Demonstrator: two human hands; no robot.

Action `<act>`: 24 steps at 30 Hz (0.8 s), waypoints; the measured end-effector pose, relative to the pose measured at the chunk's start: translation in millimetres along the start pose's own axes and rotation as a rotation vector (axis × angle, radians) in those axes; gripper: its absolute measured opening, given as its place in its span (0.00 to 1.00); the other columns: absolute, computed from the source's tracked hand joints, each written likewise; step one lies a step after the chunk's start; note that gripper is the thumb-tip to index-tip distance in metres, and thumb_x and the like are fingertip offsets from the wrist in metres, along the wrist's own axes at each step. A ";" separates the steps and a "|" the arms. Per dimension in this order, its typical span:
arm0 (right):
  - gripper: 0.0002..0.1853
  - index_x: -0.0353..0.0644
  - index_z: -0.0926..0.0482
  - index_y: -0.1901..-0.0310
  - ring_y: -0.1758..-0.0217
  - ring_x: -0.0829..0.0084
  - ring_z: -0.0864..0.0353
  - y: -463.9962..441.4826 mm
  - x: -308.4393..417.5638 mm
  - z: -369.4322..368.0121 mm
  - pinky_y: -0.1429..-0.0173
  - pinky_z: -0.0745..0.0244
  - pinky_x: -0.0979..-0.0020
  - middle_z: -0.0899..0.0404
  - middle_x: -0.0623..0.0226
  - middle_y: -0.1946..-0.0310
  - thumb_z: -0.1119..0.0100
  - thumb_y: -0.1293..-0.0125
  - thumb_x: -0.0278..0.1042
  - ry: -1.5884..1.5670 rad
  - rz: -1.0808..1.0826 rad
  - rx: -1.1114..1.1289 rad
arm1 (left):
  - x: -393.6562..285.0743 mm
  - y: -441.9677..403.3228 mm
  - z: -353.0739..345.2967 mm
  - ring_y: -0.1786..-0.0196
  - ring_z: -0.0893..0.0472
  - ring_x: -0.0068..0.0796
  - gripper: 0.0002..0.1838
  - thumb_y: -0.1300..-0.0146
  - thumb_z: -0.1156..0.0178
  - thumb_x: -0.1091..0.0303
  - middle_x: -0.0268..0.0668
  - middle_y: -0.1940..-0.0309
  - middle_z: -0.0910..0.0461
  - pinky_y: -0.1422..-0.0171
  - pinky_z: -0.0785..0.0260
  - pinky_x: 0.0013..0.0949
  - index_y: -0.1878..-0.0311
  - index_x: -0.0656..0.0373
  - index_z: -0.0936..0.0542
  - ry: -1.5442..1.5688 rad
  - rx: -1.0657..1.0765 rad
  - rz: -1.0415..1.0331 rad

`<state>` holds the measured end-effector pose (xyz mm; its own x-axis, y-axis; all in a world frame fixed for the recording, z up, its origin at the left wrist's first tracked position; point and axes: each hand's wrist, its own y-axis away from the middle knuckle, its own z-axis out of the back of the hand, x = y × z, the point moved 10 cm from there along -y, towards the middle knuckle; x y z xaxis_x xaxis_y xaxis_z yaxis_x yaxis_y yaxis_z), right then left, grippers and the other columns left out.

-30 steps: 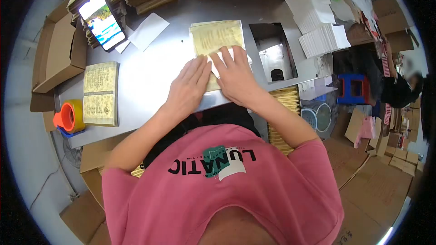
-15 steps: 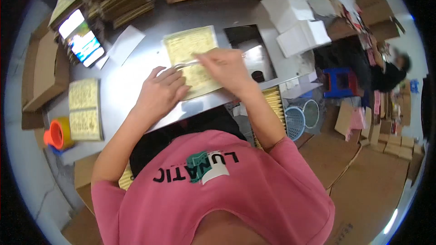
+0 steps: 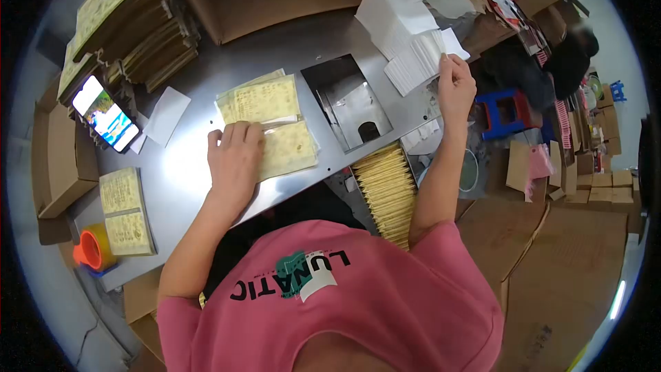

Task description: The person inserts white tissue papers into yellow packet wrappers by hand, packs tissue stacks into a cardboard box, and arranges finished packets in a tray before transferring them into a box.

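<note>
Yellow printed sheets lie on the metal table, with a narrow white strip across their middle. My left hand rests on their left edge, fingers curled against the strip's left end; whether it grips anything is hidden. Out to the right, my right hand pinches the edge of a white paper on top of the fanned white paper stack. A black-framed panel lies between the sheets and the white stack.
A lit phone leans by tall yellow stacks at the left. Below are a yellow bundle, an orange tape roll and an open carton. A box of yellow packets sits under the table's edge. Another person is far right.
My right hand has left the yellow sheets and moved right to the white paper stack. My left hand stays at the sheets' left edge. The view has shifted.
</note>
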<state>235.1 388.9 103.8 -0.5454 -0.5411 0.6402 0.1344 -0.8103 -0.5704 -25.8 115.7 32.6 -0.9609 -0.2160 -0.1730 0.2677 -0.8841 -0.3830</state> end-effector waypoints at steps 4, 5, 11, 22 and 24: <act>0.15 0.33 0.16 0.57 0.64 0.75 0.21 2.2 0.0 1.3 0.58 0.27 0.75 0.17 0.62 0.56 0.37 0.34 0.39 -0.053 0.002 -0.044 | 8.8 -7.5 -2.5 0.58 0.22 0.37 0.07 0.44 0.37 0.68 0.36 0.66 0.21 0.51 0.36 0.39 0.63 0.56 0.22 0.152 0.071 0.078; 0.15 0.33 0.16 0.57 0.64 0.75 0.21 3.3 1.7 1.0 0.58 0.27 0.75 0.17 0.62 0.56 0.37 0.34 0.39 -0.050 0.002 -0.048 | 9.7 -9.2 -1.8 0.58 0.22 0.37 0.07 0.44 0.37 0.68 0.36 0.66 0.21 0.51 0.36 0.39 0.63 0.56 0.22 0.153 0.070 0.074; 0.13 0.32 0.17 0.59 0.70 0.69 0.20 7.7 24.2 -1.7 0.63 0.26 0.72 0.18 0.58 0.57 0.37 0.36 0.35 0.023 0.064 0.009 | 17.8 -9.3 -8.1 0.60 0.23 0.40 0.05 0.43 0.36 0.69 0.38 0.70 0.21 0.52 0.35 0.40 0.65 0.57 0.21 0.290 0.111 0.095; 0.13 0.31 0.17 0.63 0.67 0.77 0.20 -11.4 2.5 3.2 0.60 0.27 0.75 0.15 0.61 0.68 0.35 0.39 0.36 0.015 -0.010 0.129 | 21.4 -7.6 -3.8 0.58 0.23 0.42 0.08 0.45 0.34 0.68 0.38 0.65 0.20 0.50 0.34 0.40 0.62 0.57 0.19 0.383 0.148 0.180; 0.14 0.31 0.17 0.62 0.69 0.79 0.22 -10.2 -2.6 2.9 0.61 0.27 0.76 0.16 0.64 0.70 0.35 0.38 0.37 -0.011 -0.050 0.112 | 9.9 -12.2 9.0 0.57 0.24 0.41 0.08 0.46 0.33 0.68 0.36 0.64 0.21 0.50 0.35 0.40 0.63 0.56 0.18 0.287 0.059 0.058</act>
<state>237.6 397.9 109.5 -0.5446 -0.5014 0.6724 0.1991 -0.8560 -0.4771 -39.2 120.6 43.7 -0.8827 -0.1479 -0.4461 0.3088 -0.8981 -0.3132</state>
